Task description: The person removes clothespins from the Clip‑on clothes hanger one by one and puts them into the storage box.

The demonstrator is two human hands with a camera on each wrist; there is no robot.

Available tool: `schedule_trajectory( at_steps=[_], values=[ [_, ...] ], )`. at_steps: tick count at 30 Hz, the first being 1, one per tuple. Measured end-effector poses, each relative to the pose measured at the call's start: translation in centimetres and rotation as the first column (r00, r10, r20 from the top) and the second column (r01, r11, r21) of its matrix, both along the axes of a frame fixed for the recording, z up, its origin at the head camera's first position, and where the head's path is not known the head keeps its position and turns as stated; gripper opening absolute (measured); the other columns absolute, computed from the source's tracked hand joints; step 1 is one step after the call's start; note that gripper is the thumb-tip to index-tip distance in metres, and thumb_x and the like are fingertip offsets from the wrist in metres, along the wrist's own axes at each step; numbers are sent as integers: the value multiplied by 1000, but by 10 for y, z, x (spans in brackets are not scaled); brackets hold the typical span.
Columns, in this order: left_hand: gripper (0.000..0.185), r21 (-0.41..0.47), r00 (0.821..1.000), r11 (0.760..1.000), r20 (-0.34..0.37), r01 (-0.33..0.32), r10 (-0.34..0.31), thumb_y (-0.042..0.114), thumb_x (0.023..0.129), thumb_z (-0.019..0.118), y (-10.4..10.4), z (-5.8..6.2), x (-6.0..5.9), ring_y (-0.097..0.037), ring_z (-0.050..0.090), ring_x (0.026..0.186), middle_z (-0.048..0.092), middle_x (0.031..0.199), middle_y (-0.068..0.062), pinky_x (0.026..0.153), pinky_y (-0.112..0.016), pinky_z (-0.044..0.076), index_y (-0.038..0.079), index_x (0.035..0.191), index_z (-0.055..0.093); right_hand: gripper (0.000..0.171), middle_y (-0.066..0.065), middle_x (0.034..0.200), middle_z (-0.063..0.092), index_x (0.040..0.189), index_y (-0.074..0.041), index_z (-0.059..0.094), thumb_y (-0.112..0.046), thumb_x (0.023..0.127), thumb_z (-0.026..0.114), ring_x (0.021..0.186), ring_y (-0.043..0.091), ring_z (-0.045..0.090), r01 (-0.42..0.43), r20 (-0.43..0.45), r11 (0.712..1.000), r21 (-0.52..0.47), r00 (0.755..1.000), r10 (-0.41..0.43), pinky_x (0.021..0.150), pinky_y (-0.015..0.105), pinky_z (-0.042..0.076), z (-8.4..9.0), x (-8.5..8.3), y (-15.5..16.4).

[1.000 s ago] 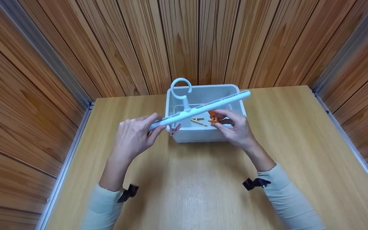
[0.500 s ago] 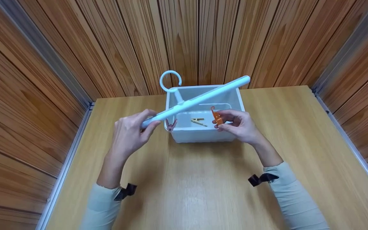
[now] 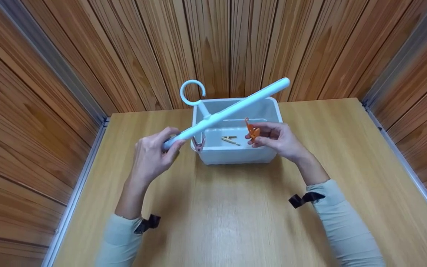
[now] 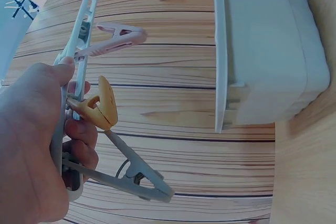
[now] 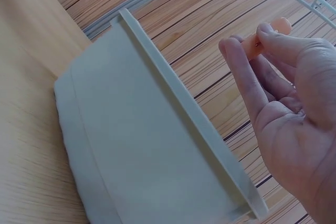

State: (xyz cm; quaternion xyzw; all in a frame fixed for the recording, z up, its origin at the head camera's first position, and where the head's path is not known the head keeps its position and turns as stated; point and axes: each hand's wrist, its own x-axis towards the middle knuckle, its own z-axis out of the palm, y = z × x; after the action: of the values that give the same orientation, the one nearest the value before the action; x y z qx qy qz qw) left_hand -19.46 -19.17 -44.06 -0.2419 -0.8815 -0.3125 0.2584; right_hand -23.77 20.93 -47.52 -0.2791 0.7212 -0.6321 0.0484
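The hanger bar looks like smooth pale blue plastic with a soft shine, and its ring hook is the same material. The bin is white plastic, matt and smooth. The orange clip is glossy plastic; the pink clip and the grey clip look matt plastic. The table and the walls are wood-grain, with slight sheen. The sleeves are soft cloth.

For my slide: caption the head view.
Left hand holds pale blue plastic hanger; right hand pinches orange clothespin.
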Motion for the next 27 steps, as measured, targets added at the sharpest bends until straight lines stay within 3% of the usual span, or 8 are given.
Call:
schedule_trajectory(
  at_steps=[6,13,19,27],
  values=[
    [25,-8,1000,1000,14,-1,1,31,106,80,1,-8,2,-12,46,60,66,73,-7,58,-24,33,11,121,79,46,-9,118,84,152,14,58,6,107,67,104,9,83,30,9,999,31,999,-31,96,27,67,7,-9,-1],
    [25,32,1000,999,22,-12,12,30,105,80,0,-10,2,-13,48,63,66,75,-7,59,-24,35,11,122,79,45,2,117,86,151,13,60,7,107,69,103,12,84,27,42,999,31,999,-29,95,30,68,12,-24,-1],
    [27,60,999,998,33,-33,31,30,105,80,-1,-11,1,-14,49,64,65,75,-8,60,-24,37,10,124,79,46,2,118,84,153,8,61,5,108,69,103,9,83,124,91,988,95,987,-133,95,26,67,8,-35,3],
    [25,117,998,992,45,-41,36,28,104,80,-2,-14,-1,-13,49,65,67,75,-7,61,-24,37,10,122,80,50,-10,110,80,156,8,58,1,108,71,101,5,82,261,133,964,43,955,-264,93,24,67,3,-40,0]
  ],
)
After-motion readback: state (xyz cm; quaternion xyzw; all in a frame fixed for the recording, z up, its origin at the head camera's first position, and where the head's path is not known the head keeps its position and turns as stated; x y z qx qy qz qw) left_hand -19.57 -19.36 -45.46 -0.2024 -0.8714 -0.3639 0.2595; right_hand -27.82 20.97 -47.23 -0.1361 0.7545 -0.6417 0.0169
